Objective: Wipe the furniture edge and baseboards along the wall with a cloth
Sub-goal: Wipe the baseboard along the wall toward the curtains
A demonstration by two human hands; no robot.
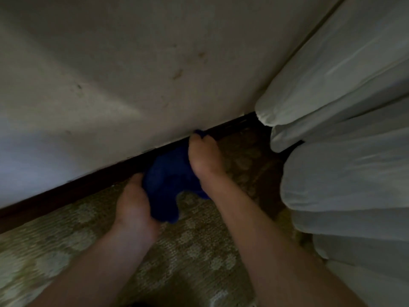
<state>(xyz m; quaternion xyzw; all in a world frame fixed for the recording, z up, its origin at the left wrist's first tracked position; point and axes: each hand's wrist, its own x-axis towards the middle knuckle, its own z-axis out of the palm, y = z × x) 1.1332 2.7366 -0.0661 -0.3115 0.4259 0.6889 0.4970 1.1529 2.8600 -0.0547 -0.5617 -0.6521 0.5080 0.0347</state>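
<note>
blue cloth (168,185), dark baseboard (66,193), patterned carpet (66,229)

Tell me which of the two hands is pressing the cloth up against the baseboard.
The right hand: its fingertips push the blue cloth onto the dark baseboard. The left hand only grips the cloth's lower end.

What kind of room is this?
Likely a bedroom or hotel room, though it is dim: white bedding hangs at the right, patterned carpet meets a dark baseboard under a scuffed pale wall.
</note>
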